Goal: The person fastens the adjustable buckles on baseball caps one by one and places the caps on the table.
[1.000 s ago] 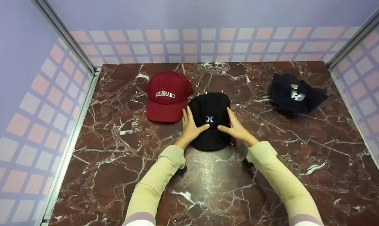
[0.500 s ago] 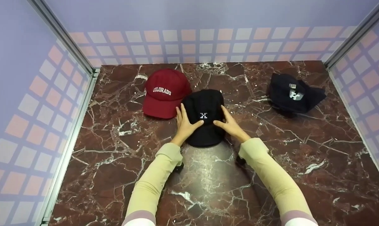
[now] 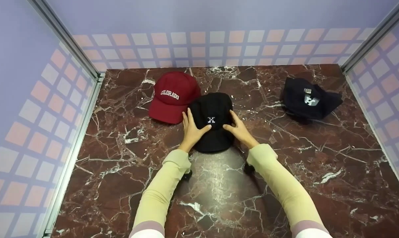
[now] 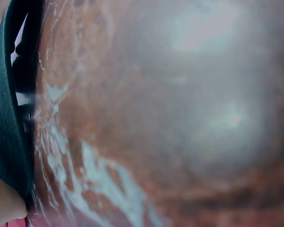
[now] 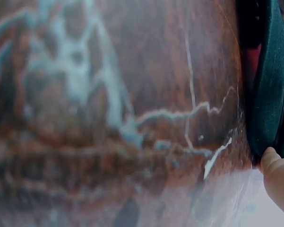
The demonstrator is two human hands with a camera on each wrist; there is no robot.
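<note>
A black cap (image 3: pixel 212 106) with a small white X-like emblem lies in the middle of the head view, its brim toward me. My left hand (image 3: pixel 193 133) holds its left side, thumb on the front above the brim. On the opposite side my right hand (image 3: pixel 241 131) grips it the same way. In the left wrist view the cap's brim (image 4: pixel 7 123) shows at the left edge with a fingertip (image 4: pixel 5 202) below. The right wrist view has the brim (image 5: pixel 270 94) at its right edge. A red cap (image 3: pixel 174 99) lettered COLORADO sits against the black cap's left side.
A dark navy cap (image 3: pixel 306 99) with a white and grey patch lies tilted at the right rear. All rest on a dark red marble-patterned table (image 3: pixel 318 152). Lilac panels with pink and white squares stand at the left, back (image 3: pixel 219 16) and right.
Both hands have shifted the black cap to the left and slightly back, up against the red cap. The red cap has moved slightly left and back and turned a little. The navy cap stays put.
</note>
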